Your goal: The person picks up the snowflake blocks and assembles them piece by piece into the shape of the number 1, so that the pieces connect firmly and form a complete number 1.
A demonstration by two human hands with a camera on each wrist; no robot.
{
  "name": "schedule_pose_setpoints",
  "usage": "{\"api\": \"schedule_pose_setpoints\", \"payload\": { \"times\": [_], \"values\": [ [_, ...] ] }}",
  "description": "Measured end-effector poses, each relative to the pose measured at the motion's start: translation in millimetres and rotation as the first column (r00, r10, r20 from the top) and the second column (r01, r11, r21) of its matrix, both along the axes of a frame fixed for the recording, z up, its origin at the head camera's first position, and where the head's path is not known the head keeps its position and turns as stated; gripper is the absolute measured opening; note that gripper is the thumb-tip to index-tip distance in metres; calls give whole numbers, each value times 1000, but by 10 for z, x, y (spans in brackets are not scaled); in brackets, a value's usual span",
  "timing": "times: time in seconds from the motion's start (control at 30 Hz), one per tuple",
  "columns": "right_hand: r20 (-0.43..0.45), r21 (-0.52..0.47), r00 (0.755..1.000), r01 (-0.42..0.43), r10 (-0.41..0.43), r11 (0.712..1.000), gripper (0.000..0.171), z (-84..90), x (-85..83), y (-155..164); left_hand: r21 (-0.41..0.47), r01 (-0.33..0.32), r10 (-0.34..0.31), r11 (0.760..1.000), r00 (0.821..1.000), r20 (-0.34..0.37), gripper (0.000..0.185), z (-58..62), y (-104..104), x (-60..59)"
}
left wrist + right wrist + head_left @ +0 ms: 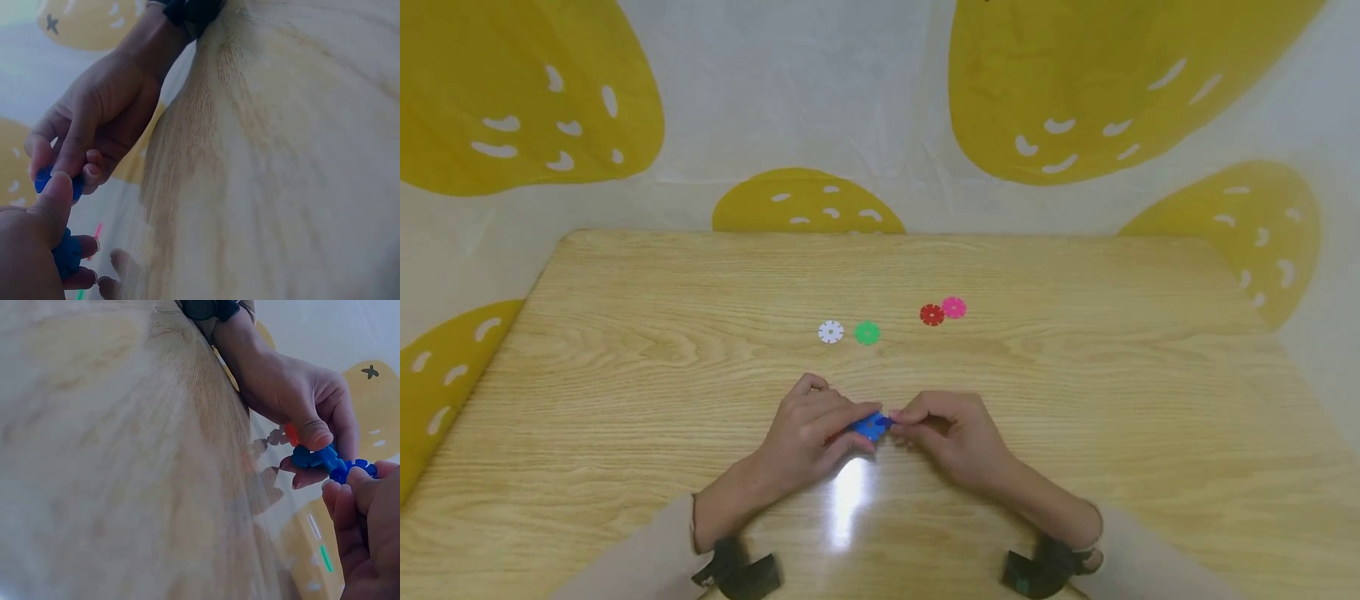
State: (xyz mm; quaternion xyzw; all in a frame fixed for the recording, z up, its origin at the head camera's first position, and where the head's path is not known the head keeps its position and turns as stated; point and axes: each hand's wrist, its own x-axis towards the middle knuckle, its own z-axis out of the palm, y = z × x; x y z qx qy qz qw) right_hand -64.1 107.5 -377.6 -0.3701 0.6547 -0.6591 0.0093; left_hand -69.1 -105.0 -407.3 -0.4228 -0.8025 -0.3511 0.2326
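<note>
A pale wooden table (625, 333) stood against a white cloth backdrop printed with large yellow shapes (1097, 92). Just above the near half of the table, the two hands met over a pair of blue toothed discs. The left hand (808, 433) pinched one blue disc (310, 456) between thumb and curled fingers, and an orange-red piece (290, 434) showed tucked under that thumb. The right hand (947, 429) pinched the second blue disc (353, 470) by its edge. The two discs touched edge to edge, seemingly with slot meeting slot, so each hand held its piece by the rim and left the meeting edges bare. Whether they were fully locked together could not be told.

Beyond the grip, farther from the person, four loose discs lay flat on the table: a white disc (831, 332) and a green disc (867, 333) just beside each other, and off to the right a red disc (932, 314) touching a pink disc (953, 307). All four lay well apart from the hands, and nothing stood between them and the grip.
</note>
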Motion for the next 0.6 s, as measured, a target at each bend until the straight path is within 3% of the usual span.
{"api": "schedule_pose_setpoints", "payload": {
  "times": [0.23,0.47,0.6],
  "values": [
    [-18,4,1000,14,-14,1000,22,-2,4,-7,-18,-21,21,1000,1000,12,40,16,-2,10],
    [36,9,998,59,-60,998,19,-5,16,-5,-30,-61,61,998,998,-2,42,28,3,13],
    [85,23,990,107,-109,994,17,-6,30,5,-53,-83,85,995,996,25,41,21,7,7]
  ]
}}
